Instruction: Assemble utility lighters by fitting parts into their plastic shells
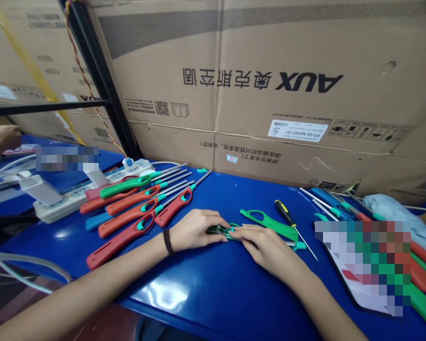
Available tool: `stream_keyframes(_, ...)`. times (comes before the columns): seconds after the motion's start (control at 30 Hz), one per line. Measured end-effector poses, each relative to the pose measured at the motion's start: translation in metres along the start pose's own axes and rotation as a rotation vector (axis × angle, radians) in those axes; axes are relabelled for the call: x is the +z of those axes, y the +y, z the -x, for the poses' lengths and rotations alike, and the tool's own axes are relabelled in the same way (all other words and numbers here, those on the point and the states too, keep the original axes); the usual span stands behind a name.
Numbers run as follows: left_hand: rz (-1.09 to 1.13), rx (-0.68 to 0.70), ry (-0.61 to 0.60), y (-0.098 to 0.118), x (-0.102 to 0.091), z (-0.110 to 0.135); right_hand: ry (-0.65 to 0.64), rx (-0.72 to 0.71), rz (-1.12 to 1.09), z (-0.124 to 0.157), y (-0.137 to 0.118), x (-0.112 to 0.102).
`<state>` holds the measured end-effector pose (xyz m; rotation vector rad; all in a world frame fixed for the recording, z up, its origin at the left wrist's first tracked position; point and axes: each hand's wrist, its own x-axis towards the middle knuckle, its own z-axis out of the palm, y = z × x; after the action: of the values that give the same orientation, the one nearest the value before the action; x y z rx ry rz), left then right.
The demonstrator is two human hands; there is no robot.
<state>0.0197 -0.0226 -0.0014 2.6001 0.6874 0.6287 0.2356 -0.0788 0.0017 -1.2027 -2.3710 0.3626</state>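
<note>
My left hand [195, 230] and my right hand [266, 246] meet on the blue table [213, 284], both with fingers pressed down on a half-assembled green lighter [223, 230] lying flat between them. Its metal tube with a teal tip [298, 245] sticks out to the right of my right hand. Just behind it lie a loose green handle shell [270, 221] and a black-and-yellow screwdriver [287, 219].
A row of several red, orange and green long-nosed lighters [138, 213] lies at the left, beside a white power strip [78, 192]. More lighter parts [337, 203] lie at the right. Large cardboard boxes [270, 85] wall off the back. Another person's hand [0, 139] shows at far left.
</note>
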Motion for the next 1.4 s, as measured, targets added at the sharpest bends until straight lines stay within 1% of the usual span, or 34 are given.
stream_keyframes(0.13, 0.035, -0.044, 0.015, 0.003, -0.001, -0.001, -0.034, 0.005, 0.02, 0.001, -0.002, 0.001)
stream_keyframes(0.33, 0.029, -0.042, -0.014, 0.003, -0.005, -0.003, 0.018, 0.059, -0.123, 0.001, -0.001, -0.001)
stream_keyframes(0.47, 0.073, -0.054, -0.022, 0.003, -0.005, -0.002, 0.009, 0.078, -0.123, 0.0, -0.001, 0.0)
stream_keyframes(0.53, 0.121, -0.121, -0.01, 0.004, -0.004, -0.001, 0.008, 0.056, -0.099, 0.0, -0.002, 0.001)
stream_keyframes(0.6, 0.127, -0.216, 0.002, 0.007, -0.003, -0.001, 0.007, 0.031, -0.068, 0.001, -0.002, 0.003)
stream_keyframes(0.67, 0.072, -0.281, 0.0, 0.01, -0.003, 0.0, -0.001, 0.025, -0.036, 0.002, -0.002, 0.004)
stream_keyframes(0.7, 0.036, -0.285, -0.009, 0.011, -0.003, 0.0, -0.007, 0.027, -0.021, 0.002, -0.002, 0.005)
stream_keyframes(0.77, -0.001, -0.257, -0.023, 0.013, -0.004, 0.0, -0.021, 0.026, 0.006, 0.003, -0.003, 0.005)
stream_keyframes(0.83, 0.012, -0.232, -0.022, 0.012, -0.004, 0.0, -0.033, 0.02, 0.026, 0.003, -0.004, 0.006)
stream_keyframes(0.97, 0.079, -0.257, 0.002, 0.008, -0.001, 0.0, -0.05, 0.033, 0.04, 0.001, -0.005, 0.006)
stream_keyframes(1.03, 0.082, -0.247, -0.001, 0.007, -0.001, 0.0, -0.054, 0.042, 0.049, 0.0, -0.006, 0.006)
stream_keyframes(1.17, 0.04, -0.203, -0.01, 0.007, -0.002, 0.0, -0.075, 0.027, 0.092, -0.001, -0.012, 0.006)
stream_keyframes(1.27, 0.006, -0.177, -0.014, 0.008, -0.003, 0.0, -0.103, 0.043, 0.106, -0.001, -0.015, 0.007)
stream_keyframes(1.4, -0.05, -0.136, -0.025, 0.008, -0.005, 0.0, -0.068, 0.064, 0.086, 0.0, -0.017, 0.008)
